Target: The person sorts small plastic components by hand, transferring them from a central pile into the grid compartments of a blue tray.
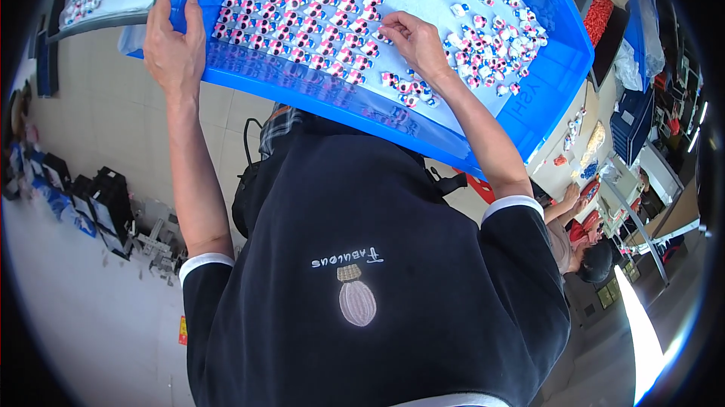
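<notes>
A: Where's the right hand (419, 43) relative to the parts?
B: Upper centre of frame, fingertips pointing left, right at the edge of the rowed pieces (291, 18). Rows fill upper left to centre; loose pieces (485, 72) lie on the other side, upper right. Small cluster (411, 90) just below the hand.
A: Hand state?
B: Right: thumb and fingers drawn close together by one piece at the row edge. Can't tell if it's pinched or only touched. Left hand (174, 52): wrapped on the left edge of the blue tray (566, 52), thumb on the near side of the rim.
A: Axes?
B: Tray long side runs from left to lower right. Lines of pieces run top to bottom, leaning left as they come down. Single-piece axes too small to call.
A: Nearer hand?
B: Right, for both rows and loose stuff. Left is out at the rim, apart from the pieces.
A: Counts?
B: Two hands on the job, one blue tray, one block of rows, one loose spread, one small cluster. One grey-rimmed tray (113, 20), upper left, with more pieces in it. Individual pieces: dozens, too small and overlapped for an honest number.
</notes>
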A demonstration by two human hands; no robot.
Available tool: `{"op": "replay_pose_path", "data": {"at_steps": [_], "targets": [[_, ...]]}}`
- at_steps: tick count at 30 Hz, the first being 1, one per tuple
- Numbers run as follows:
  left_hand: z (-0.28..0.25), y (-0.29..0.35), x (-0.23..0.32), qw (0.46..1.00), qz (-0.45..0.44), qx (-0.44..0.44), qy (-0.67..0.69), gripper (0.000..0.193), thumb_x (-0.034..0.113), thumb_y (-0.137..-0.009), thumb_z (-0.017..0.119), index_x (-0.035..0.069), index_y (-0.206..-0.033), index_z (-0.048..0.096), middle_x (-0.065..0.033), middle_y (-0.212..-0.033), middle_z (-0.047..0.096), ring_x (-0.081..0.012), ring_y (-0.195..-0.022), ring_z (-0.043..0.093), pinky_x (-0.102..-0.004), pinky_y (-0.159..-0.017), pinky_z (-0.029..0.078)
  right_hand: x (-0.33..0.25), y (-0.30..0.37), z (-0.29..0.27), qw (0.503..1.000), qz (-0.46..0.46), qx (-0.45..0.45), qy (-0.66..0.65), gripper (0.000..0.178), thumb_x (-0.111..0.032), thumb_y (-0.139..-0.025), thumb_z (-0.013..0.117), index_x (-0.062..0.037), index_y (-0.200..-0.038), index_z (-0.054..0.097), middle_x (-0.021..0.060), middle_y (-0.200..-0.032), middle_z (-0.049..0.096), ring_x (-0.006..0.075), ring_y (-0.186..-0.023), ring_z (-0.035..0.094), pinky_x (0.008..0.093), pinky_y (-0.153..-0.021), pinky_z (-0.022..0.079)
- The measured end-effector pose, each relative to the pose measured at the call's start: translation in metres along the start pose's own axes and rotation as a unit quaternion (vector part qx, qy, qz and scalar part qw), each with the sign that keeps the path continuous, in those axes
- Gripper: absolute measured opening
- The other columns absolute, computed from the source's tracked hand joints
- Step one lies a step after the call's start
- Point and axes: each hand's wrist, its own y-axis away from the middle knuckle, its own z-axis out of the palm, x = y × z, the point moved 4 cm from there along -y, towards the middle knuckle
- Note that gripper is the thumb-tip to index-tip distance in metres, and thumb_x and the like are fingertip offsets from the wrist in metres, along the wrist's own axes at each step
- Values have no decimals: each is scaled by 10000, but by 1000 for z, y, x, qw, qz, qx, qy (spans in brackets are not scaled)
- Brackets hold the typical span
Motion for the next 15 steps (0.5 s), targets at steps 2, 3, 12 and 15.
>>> {"op": "replay_pose_path", "data": {"at_steps": [2, 3, 12, 15], "targets": [[1, 0, 0, 1000, -2, -1, -5, 351, 283, -883, 608, 180, -1219, 620, -77, -1028, 670, -194, -723, 611, -324, -643, 481, -1, 0, 1, 1000, -4, 5, -18, 193, -122, -842, 694, -15, -999, 660, 73, -804, 679, 125, -725, 632, 271, -642, 502], [1, 0, 0, 1000, -2, -1, -5, 351, 283, -883, 608, 180, -1219, 620, -77, -1028, 670, -194, -723, 611, -324, -643, 481, -5, 0, 0, 1000, -9, -3, 2, 193, -120, -841, 693, -13, -999, 660, 78, -821, 677, 133, -726, 633, 274, -645, 503], [0, 0, -2, 1000, -9, -8, -4, 344, 283, -888, 603, 176, -1215, 619, -89, -1072, 668, -234, -851, 642, -339, -710, 497, -9, 27, -48, 981, -73, -21, 177, 237, -122, -783, 715, -43, -1002, 669, 79, -811, 607, 214, -739, 608, 324, -667, 503], [0, -1, 0, 1000, -11, -10, -7, 338, 277, -890, 603, 172, -1211, 619, -95, -1093, 665, -250, -918, 644, -349, -744, 502, -14, 42, -41, 943, -133, -74, 295, 270, -141, -733, 725, -93, -993, 671, 61, -968, 577, 235, -887, 572, 354, -748, 487]]}}
